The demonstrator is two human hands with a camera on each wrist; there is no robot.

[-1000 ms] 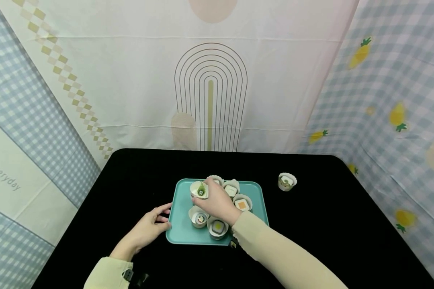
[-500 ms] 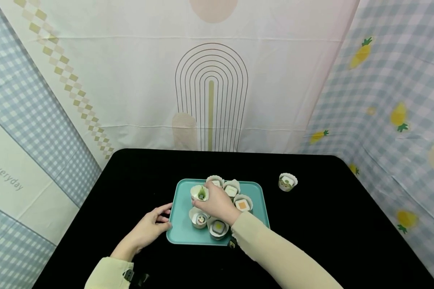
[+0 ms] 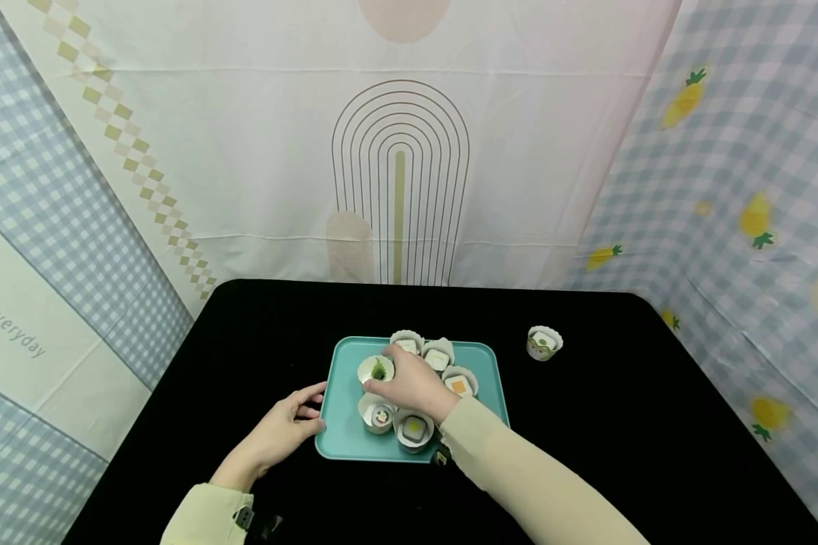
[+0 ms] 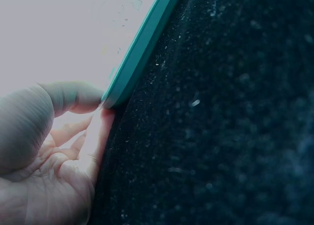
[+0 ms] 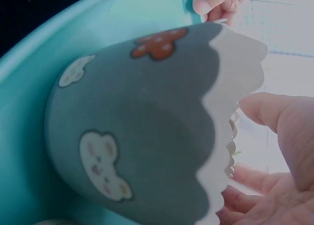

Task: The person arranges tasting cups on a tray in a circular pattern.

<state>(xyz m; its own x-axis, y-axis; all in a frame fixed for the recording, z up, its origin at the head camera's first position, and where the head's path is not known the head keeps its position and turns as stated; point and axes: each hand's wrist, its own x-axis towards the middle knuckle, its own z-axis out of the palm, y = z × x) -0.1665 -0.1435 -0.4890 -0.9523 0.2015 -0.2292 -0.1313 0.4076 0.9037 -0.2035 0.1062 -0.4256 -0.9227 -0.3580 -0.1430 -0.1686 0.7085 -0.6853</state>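
Observation:
A teal tray (image 3: 344,443) lies on the black table, and my left hand (image 3: 281,428) pinches its left rim. In the left wrist view the thumb and a finger meet at the tray's rim (image 4: 128,63). Over the tray my right hand (image 3: 416,384) holds a scalloped paper baking cup (image 3: 368,366) with something white and a green leaf inside, thumb and fingers on its sides. Beside it on the tray stand several similar cups, among them one with a round swirl piece (image 3: 379,415) and one with a yellow-centred piece (image 3: 413,431).
At the back of the tray are two cups with white pieces, one of them a white-filled cup (image 3: 438,356). A cup with an orange square (image 3: 460,384) sits on the right. Another baking cup (image 3: 544,344) stands apart on the table, right of the tray.
My right hand has brought the leaf-topped baking cup slightly down toward the near side of the tray, close behind the swirl-piece cup. The left hand stays at the rim.

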